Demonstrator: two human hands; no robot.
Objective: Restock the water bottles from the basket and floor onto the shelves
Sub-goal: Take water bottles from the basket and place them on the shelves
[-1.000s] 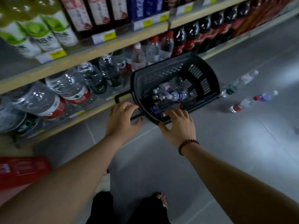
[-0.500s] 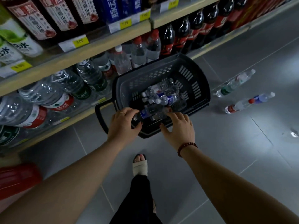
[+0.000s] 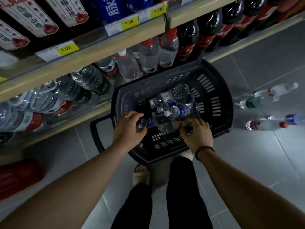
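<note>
Grey tiled floor [image 3: 264, 162], dark plastic basket [image 3: 219, 90].
Left hand [image 3: 127, 129] grips clear blue-labelled bottle [image 3: 151, 121]; right hand [image 3: 197, 134] just beside it, hold unclear.

- Our left hand [image 3: 128, 129]: palm down, fingers curled round the end of a bottle [image 3: 149, 122]; ring [image 3: 127, 116] on one finger.
- Our right hand [image 3: 197, 134]: palm down, fingers bent, tips pointing down; grip unclear; beaded bracelet [image 3: 204, 150] at the wrist.
- Our left forearm [image 3: 82, 176] and right forearm [image 3: 239, 179]: bare, stretched forward and down.
</note>
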